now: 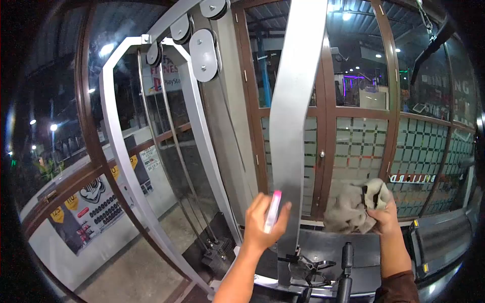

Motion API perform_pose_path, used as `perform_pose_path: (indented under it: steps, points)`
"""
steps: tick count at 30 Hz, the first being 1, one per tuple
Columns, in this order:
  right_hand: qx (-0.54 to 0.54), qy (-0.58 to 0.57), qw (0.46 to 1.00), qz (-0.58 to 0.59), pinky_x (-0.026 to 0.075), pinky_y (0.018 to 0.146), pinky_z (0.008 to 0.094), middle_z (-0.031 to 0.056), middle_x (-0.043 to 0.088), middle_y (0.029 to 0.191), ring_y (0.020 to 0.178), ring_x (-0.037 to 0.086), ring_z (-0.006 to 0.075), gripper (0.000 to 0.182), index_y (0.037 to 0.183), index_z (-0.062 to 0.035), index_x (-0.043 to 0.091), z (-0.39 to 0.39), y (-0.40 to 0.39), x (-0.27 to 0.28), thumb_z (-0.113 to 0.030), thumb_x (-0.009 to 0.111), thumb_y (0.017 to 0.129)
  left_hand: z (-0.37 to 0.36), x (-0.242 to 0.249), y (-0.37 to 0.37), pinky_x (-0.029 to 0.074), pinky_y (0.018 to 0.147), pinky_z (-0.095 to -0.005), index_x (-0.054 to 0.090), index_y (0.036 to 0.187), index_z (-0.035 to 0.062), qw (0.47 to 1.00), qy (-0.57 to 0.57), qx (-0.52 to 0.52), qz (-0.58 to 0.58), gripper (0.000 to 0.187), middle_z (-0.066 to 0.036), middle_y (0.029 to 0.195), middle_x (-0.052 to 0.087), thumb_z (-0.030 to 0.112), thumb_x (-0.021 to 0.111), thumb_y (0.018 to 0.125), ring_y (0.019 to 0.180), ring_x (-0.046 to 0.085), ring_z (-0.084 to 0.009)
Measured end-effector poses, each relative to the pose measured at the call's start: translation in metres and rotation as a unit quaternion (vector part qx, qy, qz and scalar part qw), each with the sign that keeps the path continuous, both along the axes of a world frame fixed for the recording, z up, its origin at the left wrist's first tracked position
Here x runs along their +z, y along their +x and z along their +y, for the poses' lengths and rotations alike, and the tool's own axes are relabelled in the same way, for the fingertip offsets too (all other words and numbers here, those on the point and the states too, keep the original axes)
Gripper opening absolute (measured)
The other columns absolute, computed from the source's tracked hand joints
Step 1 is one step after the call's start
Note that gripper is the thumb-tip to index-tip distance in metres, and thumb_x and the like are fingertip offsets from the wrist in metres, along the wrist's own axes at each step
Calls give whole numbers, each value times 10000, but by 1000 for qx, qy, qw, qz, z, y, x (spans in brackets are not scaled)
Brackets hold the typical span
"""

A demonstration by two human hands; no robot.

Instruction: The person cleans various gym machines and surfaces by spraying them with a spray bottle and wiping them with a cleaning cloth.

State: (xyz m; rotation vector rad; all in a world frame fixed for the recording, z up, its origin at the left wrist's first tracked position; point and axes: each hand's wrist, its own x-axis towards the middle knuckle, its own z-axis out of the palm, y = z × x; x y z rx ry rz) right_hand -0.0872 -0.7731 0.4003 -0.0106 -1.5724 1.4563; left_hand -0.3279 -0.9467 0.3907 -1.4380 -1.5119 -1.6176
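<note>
My left hand (pixel 263 220) is closed around a slim white bottle with a pink top (pixel 274 212), held upright in front of the silver post (pixel 288 131) of a cable machine. Its lower part is partly hidden by my fingers. On the right, my right hand (pixel 385 214) grips a crumpled grey cloth (pixel 348 209), which hangs to the left of the fingers. The cloth is apart from the post.
Pulleys (pixel 203 55) and cables run above, with a weight stack (pixel 220 255) low on the left. Black padded rollers (pixel 347 257) stand below my hands. Behind are brown-framed glass doors (pixel 356 146); a dark machine (pixel 442 242) stands at right.
</note>
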Motion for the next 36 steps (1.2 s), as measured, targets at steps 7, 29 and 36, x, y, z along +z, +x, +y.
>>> perform_pose_path:
  steps: [7,29,36]
  points:
    - [-259,327,904,91,470,1010,340,121,657,1198,1148,612,208,501,1289,64,546,-13,-33,110,65,586,790,-32,-132,-9,404,545,-367,548,731,18,991,-116,16,-61,271,-108,674,496,89,807,770,592,506,-289]
    - [-515,654,515,204,494,903,477,154,683,1026,942,653,344,277,966,-111,727,93,-235,281,-27,588,742,-90,-152,-13,499,728,-374,649,966,-67,995,-50,88,-11,246,-143,836,632,114,746,831,757,595,-292]
    - [-223,881,415,43,502,937,441,116,664,988,919,638,269,253,907,-30,694,82,-234,33,-224,579,792,-79,-162,-23,502,702,-338,652,955,-55,991,-81,65,-86,242,-139,860,630,111,751,809,757,602,-251]
